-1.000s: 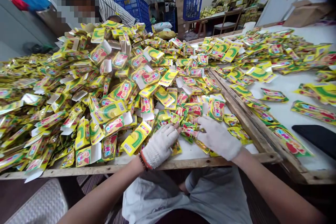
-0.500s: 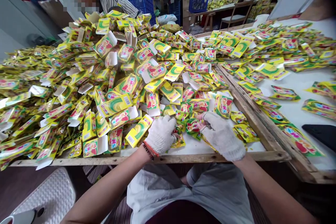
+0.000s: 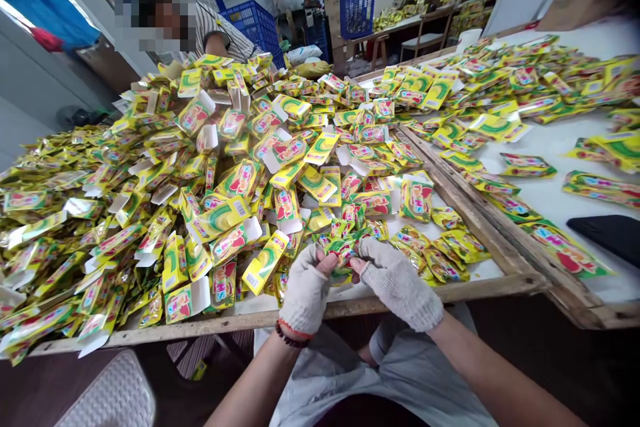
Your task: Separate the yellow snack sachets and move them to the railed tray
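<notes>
My left hand [image 3: 306, 290], in a white fingerless-tip knit glove, pinches one end of a small green and red candy packet [image 3: 344, 253]. My right hand [image 3: 400, 283], gloved alike, has thumb and fingers closed on the packet's other end. Both hands are close together just above the table's front edge. Small yellow packets [image 3: 463, 245] lie to the right of my right hand. Left of my left hand rests a yellow box [image 3: 265, 262] with a green curved print. Behind the hands lies an upright-printed box [image 3: 416, 199], and a box with an open flap [image 3: 187, 300] lies further left.
A large heap of yellow boxes [image 3: 150, 180] covers the left of the table. A wooden rail [image 3: 465, 213] divides it from the right part, where a black phone [image 3: 607, 237] lies. A person in a striped sleeve [image 3: 225, 30] is behind the heap. A white stool [image 3: 113, 393] stands lower left.
My hands have come together, and the green packet is now pinched between them. My right hand has moved left, away from the yellow packets. The camera view has shifted somewhat.
</notes>
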Demonstrator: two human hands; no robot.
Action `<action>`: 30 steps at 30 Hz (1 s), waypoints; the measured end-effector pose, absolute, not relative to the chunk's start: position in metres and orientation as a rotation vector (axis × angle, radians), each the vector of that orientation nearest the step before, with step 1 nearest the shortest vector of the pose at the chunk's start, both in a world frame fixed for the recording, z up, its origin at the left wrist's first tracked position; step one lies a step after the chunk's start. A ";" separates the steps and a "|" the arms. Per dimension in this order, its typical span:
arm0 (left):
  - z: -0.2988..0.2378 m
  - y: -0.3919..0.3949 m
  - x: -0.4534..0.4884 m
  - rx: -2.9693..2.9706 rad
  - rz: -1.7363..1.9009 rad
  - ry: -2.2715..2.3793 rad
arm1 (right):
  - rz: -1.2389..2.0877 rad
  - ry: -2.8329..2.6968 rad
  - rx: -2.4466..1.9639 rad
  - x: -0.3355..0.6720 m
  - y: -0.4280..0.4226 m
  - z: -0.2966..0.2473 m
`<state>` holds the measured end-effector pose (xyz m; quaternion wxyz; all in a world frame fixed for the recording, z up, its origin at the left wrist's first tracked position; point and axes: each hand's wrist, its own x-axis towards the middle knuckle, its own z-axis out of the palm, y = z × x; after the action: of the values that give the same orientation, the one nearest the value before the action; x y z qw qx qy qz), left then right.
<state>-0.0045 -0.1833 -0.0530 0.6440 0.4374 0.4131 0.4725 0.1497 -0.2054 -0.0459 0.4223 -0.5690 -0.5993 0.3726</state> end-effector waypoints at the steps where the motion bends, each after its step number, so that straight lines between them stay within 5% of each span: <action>1: -0.053 -0.185 -0.002 0.901 1.043 0.882 | 1.005 -1.474 -1.401 0.150 -0.207 -0.045; 5: -0.048 -0.186 -0.002 0.957 0.976 0.889 | 1.186 -1.444 -1.339 0.150 -0.214 -0.045; 10: -0.045 -0.183 -0.010 1.377 1.084 1.077 | 1.025 -1.386 -1.386 0.148 -0.216 -0.047; 16: -0.045 -0.190 0.008 0.867 0.903 0.719 | 1.339 -1.255 -1.215 0.149 -0.211 -0.045; 21: -0.042 -0.185 0.009 0.883 0.898 0.790 | 1.046 -1.459 -1.480 0.189 -0.216 -0.040; 27: -0.050 -0.173 -0.006 1.109 1.002 1.038 | 0.098 -1.870 -2.067 0.235 -0.221 -0.047; 30: -0.053 -0.175 -0.005 1.217 0.989 1.033 | 0.032 -1.994 -2.158 0.230 -0.224 -0.051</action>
<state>-0.0054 -0.1752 -0.0531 0.5905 0.5230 0.4439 0.4251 0.2302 -0.2237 -0.0513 0.1013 -0.7306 -0.6751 0.0110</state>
